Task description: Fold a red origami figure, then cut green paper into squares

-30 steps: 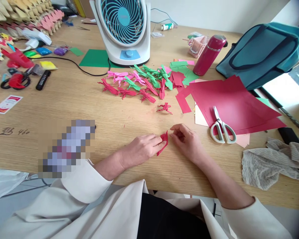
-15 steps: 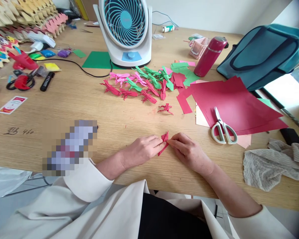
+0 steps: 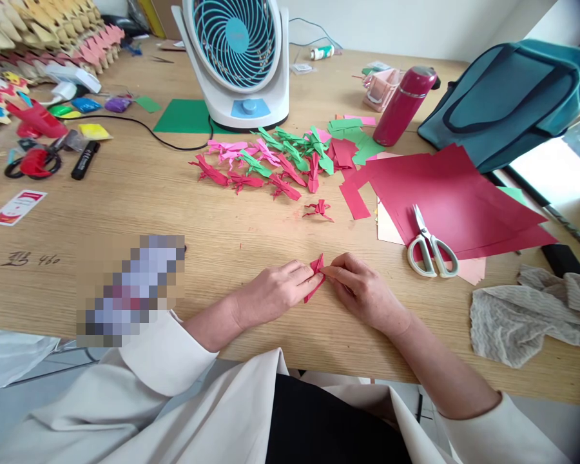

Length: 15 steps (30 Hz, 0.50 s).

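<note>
Red is seen on the folded paper point(image 3: 315, 289) and the large sheets point(image 3: 464, 200); the folded figures point(image 3: 290, 158) are coloured pink, green and red. The fan point(image 3: 236, 58) is finished in white and blue, the bag point(image 3: 507, 103) in teal, and the cloth point(image 3: 502, 322) is striped in greyish beige.

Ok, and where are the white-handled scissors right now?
In the head view, the white-handled scissors lie right of the right hand, blades on the large red sheets.
</note>
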Tool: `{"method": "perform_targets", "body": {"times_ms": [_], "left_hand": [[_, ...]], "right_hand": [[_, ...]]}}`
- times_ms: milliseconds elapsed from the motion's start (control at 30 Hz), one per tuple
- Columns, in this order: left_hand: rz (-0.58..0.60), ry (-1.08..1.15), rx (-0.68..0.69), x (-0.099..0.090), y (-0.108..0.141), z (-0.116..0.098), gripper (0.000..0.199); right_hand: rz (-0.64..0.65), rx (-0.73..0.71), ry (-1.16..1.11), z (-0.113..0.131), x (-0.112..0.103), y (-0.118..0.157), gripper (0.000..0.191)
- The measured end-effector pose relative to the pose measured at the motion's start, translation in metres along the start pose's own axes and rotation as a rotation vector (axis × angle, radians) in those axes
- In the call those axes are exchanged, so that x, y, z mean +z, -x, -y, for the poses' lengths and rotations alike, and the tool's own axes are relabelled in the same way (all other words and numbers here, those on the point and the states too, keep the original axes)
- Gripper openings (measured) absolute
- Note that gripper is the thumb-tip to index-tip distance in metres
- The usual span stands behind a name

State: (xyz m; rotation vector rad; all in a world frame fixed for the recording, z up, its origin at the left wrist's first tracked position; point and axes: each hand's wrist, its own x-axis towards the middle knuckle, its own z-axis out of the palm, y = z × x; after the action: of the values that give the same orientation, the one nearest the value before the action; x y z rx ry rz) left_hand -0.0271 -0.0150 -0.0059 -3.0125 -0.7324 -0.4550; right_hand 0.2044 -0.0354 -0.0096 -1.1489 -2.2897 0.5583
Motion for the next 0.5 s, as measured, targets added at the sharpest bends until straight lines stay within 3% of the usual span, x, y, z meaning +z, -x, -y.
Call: {"method": "perform_targets", "body": {"times_ms": [500], "left_hand": [[-0.007, 0.020, -0.007, 0.0007, 0.0001, 0.0013, 0.035]], "right_hand": [[-0.012, 0.050, 0.092, -0.0008, 0.0041, -0.0061, 0.033]]}}
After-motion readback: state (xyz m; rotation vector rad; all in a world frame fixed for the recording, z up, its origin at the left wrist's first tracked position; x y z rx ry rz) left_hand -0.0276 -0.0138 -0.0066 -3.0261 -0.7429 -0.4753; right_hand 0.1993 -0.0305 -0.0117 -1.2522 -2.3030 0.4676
